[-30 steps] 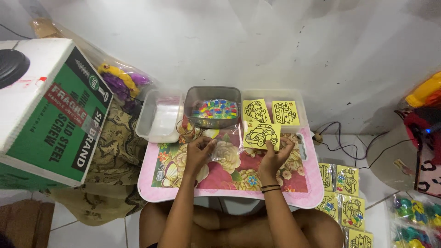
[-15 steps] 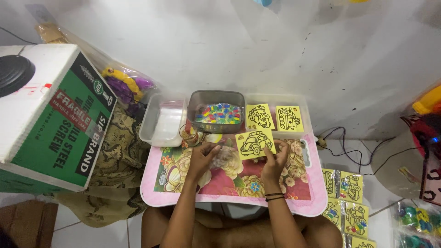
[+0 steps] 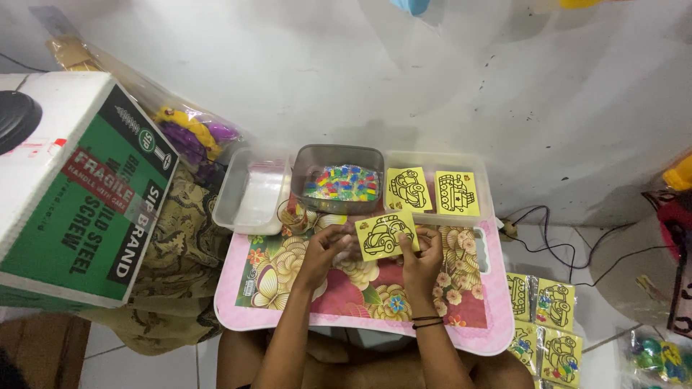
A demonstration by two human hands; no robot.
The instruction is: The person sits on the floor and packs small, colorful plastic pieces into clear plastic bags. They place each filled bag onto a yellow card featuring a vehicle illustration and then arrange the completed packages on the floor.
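A yellow card with a black car outline (image 3: 386, 234) is held up over the pink flowered lap table (image 3: 288, 306). My left hand (image 3: 322, 253) grips its left edge and my right hand (image 3: 422, 261) grips its right edge. A clear plastic sleeve seems to lie under the card, between the hands. Just beyond the card stands a grey tub (image 3: 339, 180) filled with small coloured pieces. Two more yellow outline cards (image 3: 432, 191) lie in a clear tray (image 3: 484, 180) to the tub's right.
An empty clear container (image 3: 251, 193) sits left of the tub. A large green and white cardboard box (image 3: 72, 194) stands at the left, over patterned cloth (image 3: 176, 259). Bagged yellow cards (image 3: 544, 320) lie on the floor at right, near cables (image 3: 569, 252). A white wall is behind.
Both hands drew the car card nearer to me, away from the tray. The camera view shifted slightly.
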